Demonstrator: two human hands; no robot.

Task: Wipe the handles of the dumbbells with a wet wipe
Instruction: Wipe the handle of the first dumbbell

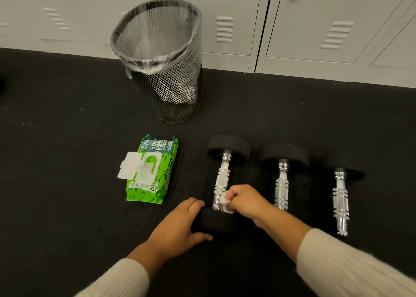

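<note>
head view: right hand (pixel 245 203) pinches wet wipe (pixel 225 201) on leftmost dumbbell handle (pixel 221 179), left hand (pixel 180 224) grips its near weight (pixel 216 222); middle dumbbell (pixel 282 184) and right dumbbell (pixel 341 200) likely remain.

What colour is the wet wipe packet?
The wet wipe packet is bright green with leaf print; head view.

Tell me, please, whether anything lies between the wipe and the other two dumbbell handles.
Nothing visible does. The right hand grips the white wet wipe on the left chrome-handled dumbbell; the middle dumbbell and right dumbbell lie beside it, only black floor between.
</note>
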